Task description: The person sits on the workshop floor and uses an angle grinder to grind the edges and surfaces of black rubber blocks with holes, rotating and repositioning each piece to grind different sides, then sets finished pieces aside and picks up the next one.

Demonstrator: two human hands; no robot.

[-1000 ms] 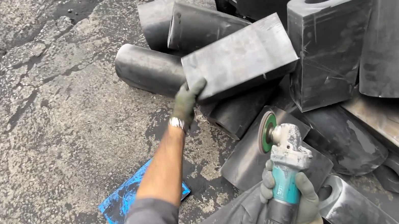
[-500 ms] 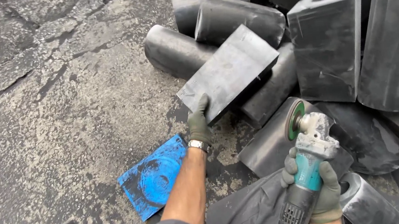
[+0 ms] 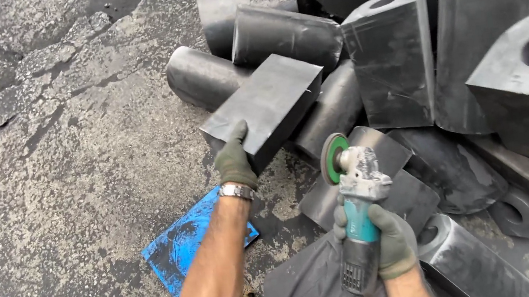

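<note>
Dark steel is what we work with here: a flat rectangular block (image 3: 266, 107) lies tilted on a pile of cut metal pieces (image 3: 402, 55), resting across a grey cylinder (image 3: 200, 75) at about 10 o'clock of it and another round piece at its 4 o'clock.

Our left hand (image 3: 234, 159), in an olive glove with a metal watch (image 3: 237, 191) at the wrist, is closed on the block's near lower corner, fingers curled over the top face, the thumb side hidden beneath. Our right hand (image 3: 385, 238) is wrapped tight around the teal body of an angle grinder (image 3: 357, 208), whose green-backed disc (image 3: 332, 158) points up toward 12 o'clock and hangs clear of everything, at the block's 4 o'clock.

To do this well, we judge that the block needs a firm seat before the disc comes near: it perches on rounded pieces and could roll or slip. We should keep the gloved fingers well away from the edge to be worked, hold the disc off the left forearm, and grip the grinder firmly.

A blue plate (image 3: 185, 244) lies on the cracked asphalt floor (image 3: 53, 149) at 7 o'clock of the left hand.
</note>
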